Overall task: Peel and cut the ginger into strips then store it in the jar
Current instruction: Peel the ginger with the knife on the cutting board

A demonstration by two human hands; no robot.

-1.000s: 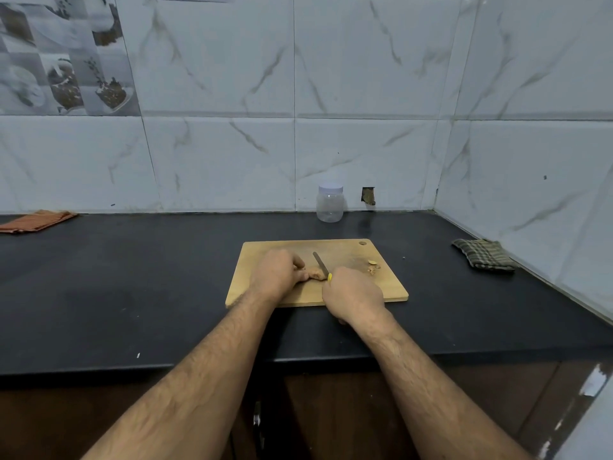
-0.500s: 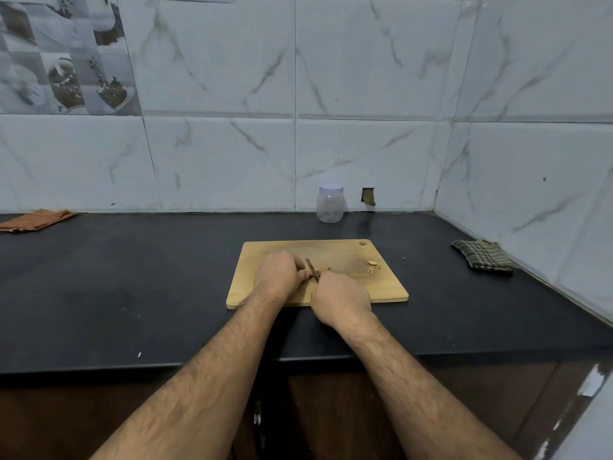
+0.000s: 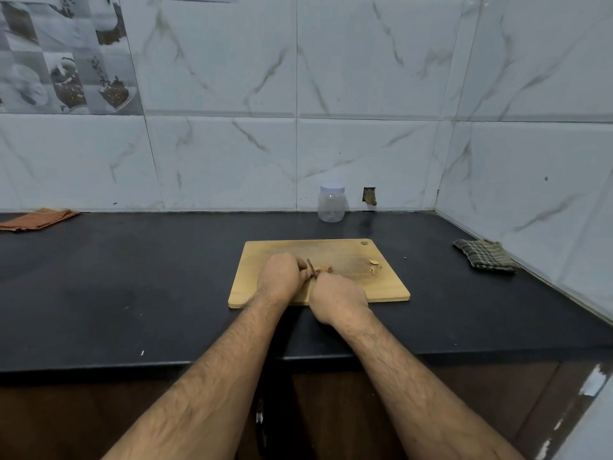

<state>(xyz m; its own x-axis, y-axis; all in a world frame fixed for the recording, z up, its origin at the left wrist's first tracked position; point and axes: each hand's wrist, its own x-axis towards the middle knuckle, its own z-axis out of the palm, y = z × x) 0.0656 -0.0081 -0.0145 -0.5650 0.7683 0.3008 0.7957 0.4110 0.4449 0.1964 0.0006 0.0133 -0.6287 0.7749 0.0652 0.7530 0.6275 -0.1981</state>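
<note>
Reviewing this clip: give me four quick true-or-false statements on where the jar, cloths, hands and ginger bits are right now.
1. The jar has its lid on. True.
2. The right hand holds the knife. True.
3. The checked cloth lies on the cutting board. False: it lies on the counter, right of the board.
4. The left hand rests flat on the counter. False: it holds the ginger on the board.

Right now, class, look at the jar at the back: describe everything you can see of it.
The jar is small and rounded, of clear plastic by its look, with a pale lid screwed on top. It stands upright on the dark countertop, close to the tiled wall, behind the wooden cutting board. It looks empty. Neither hand touches it.
</note>
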